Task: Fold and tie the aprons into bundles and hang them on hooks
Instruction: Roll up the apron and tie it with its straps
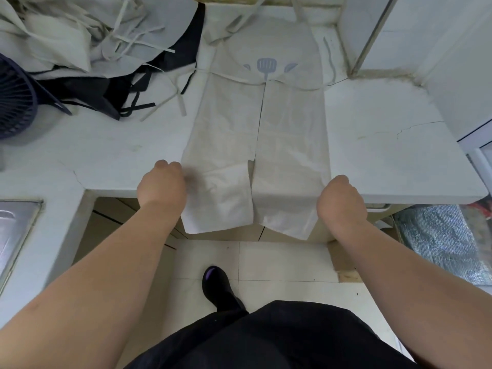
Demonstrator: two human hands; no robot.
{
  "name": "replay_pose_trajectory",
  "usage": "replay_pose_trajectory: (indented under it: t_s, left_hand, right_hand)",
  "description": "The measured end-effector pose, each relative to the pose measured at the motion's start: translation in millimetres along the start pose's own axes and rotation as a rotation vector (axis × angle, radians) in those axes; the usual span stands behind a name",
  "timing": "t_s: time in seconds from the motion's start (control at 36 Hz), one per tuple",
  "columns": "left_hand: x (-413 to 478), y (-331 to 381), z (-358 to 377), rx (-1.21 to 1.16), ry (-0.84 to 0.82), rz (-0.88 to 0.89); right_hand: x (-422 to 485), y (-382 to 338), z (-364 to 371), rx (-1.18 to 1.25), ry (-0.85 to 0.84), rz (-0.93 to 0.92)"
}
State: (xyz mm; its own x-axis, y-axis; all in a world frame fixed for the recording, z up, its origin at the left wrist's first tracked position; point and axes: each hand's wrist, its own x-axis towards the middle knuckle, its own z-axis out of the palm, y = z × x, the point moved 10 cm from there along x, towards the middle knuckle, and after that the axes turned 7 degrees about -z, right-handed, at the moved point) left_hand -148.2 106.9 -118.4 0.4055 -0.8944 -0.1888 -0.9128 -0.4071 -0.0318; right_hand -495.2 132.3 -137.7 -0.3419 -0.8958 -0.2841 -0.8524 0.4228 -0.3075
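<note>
A cream apron (287, 123) with a blue spatula print lies flat on the white counter (386, 145). Both of its sides are folded inward and meet at a centre seam. Its lower end hangs over the counter's front edge. My left hand (162, 182) grips the apron's left folded edge near the counter edge, fingers curled. My right hand (340, 198) grips the right folded edge at the same height. The apron's ties trail across the counter at the top left and top right.
A heap of cream and black aprons (106, 41) with loose ties lies at the back left. A dark slatted basket (14, 102) stands at the far left. A metal sink (13, 230) sits lower left. A white cabinet wall (452, 75) rises on the right.
</note>
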Motion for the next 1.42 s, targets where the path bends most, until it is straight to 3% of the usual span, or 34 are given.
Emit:
replay_pose_trajectory:
  t_s: [0.08,0.22,0.33,0.5,0.69,0.92,1.19,1.28,1.36,1.42]
  left_hand:
    - [-4,5,-5,-0.041,0.092,0.074]
    - [-31,-1,-1,-0.471,0.313,0.062]
    - [-40,-28,45,-0.912,0.085,-0.259]
    - [-42,-31,71,-1.187,-0.074,-0.388]
    - [-41,-30,75,-1.075,-0.115,-0.392]
    - [-40,-35,61,-1.046,-0.036,-0.282]
    - [-51,-16,64,-1.086,-0.164,-0.26]
    - [-52,-14,70,-0.892,-0.214,-0.257]
    - [-56,-23,49,-0.608,-0.003,-0.27]
    - [-58,-11,29,-0.528,0.117,-0.153]
  right_hand:
    - [1,4,-2,0.03,0.004,0.001]
    - [-3,9,-2,0.256,0.088,-0.022]
    - [-12,15,21,0.484,0.018,-0.003]
    - [-14,28,37,0.772,0.015,0.084]
    - [-7,35,36,0.649,0.061,-0.025]
    - [-10,46,20,0.555,0.084,-0.104]
    - [-10,39,37,0.676,-0.118,-0.033]
    - [-8,40,48,0.664,-0.174,0.008]
    - [-7,47,23,0.497,0.035,0.036]
    - [-10,30,-9,0.267,0.198,-0.085]
